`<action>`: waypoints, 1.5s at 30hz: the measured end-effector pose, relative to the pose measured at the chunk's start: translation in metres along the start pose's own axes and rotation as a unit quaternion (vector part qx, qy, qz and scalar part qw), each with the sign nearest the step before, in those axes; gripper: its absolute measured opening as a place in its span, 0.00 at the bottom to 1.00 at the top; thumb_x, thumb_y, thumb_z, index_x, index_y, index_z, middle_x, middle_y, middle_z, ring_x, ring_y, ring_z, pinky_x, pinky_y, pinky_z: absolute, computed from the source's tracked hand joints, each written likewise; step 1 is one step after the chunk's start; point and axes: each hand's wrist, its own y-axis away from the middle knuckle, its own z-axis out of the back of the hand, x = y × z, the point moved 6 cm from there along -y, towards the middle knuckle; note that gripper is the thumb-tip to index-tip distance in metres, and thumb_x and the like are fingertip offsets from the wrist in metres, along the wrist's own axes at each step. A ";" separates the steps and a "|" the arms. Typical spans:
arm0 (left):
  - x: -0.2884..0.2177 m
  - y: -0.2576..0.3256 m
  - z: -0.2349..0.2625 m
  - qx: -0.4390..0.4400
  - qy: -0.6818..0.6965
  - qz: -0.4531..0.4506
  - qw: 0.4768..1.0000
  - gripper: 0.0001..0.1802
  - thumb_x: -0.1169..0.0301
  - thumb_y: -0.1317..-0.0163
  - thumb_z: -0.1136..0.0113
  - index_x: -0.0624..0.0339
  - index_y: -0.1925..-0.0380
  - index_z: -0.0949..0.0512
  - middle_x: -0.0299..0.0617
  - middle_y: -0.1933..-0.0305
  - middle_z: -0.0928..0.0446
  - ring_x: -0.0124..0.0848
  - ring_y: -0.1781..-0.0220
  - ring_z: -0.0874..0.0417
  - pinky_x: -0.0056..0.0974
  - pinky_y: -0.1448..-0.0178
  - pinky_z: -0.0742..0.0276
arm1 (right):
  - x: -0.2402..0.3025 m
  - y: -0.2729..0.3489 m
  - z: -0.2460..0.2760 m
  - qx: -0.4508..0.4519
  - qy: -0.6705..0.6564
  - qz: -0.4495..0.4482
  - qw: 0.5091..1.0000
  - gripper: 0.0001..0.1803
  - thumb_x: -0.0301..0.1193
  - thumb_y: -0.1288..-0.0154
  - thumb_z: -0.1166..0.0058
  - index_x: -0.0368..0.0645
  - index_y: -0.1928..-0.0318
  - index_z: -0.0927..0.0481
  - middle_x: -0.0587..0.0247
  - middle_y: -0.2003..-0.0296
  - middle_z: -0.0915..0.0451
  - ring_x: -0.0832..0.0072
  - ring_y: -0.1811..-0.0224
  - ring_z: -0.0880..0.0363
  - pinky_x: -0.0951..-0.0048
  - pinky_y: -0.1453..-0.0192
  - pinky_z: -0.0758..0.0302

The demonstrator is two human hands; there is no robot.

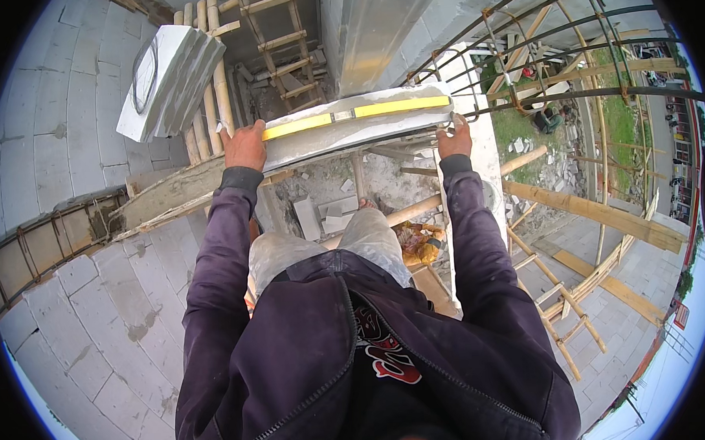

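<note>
Left hand (pixel 245 146) and right hand (pixel 454 141) gripping ends of grey block (pixel 356 129) at upper centre, fingers wrapping edges. Yellow level (pixel 356 114) resting on top. Block looking heavy, stiff, crumbly; holding both ends safest.

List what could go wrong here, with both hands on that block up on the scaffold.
1. The grey block is held only at its ends by the left hand and right hand; it may slip and fall to the rubble below.
2. The yellow level lies loose on top and could slide off.
</note>
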 end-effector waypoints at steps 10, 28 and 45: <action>0.001 0.000 0.000 -0.057 0.007 -0.015 0.998 0.12 0.71 0.41 0.38 0.53 0.57 0.25 0.48 0.61 0.16 0.49 0.53 0.15 0.65 0.30 0.41 | 0.003 -0.001 0.001 -0.026 0.000 0.017 1.000 0.33 0.27 0.45 0.38 0.32 0.37 0.29 0.44 0.36 0.31 0.51 0.35 0.29 0.61 0.31 0.30; 0.002 0.002 -0.004 -0.056 0.005 -0.013 0.998 0.14 0.73 0.43 0.38 0.52 0.56 0.25 0.47 0.60 0.16 0.48 0.52 0.16 0.64 0.31 0.41 | 0.014 0.004 0.008 -0.038 0.015 0.029 0.999 0.31 0.28 0.46 0.39 0.35 0.39 0.26 0.45 0.36 0.30 0.50 0.38 0.26 0.60 0.33 0.28; -0.055 -0.002 0.006 -0.055 0.017 -0.087 0.995 0.36 0.66 0.50 0.26 0.53 0.41 0.30 0.46 0.38 0.29 0.45 0.32 0.32 0.60 0.28 0.44 | -0.023 0.056 0.014 -0.122 -0.070 -0.116 0.983 0.19 0.33 0.41 0.33 0.31 0.59 0.25 0.38 0.61 0.20 0.43 0.55 0.21 0.53 0.50 0.26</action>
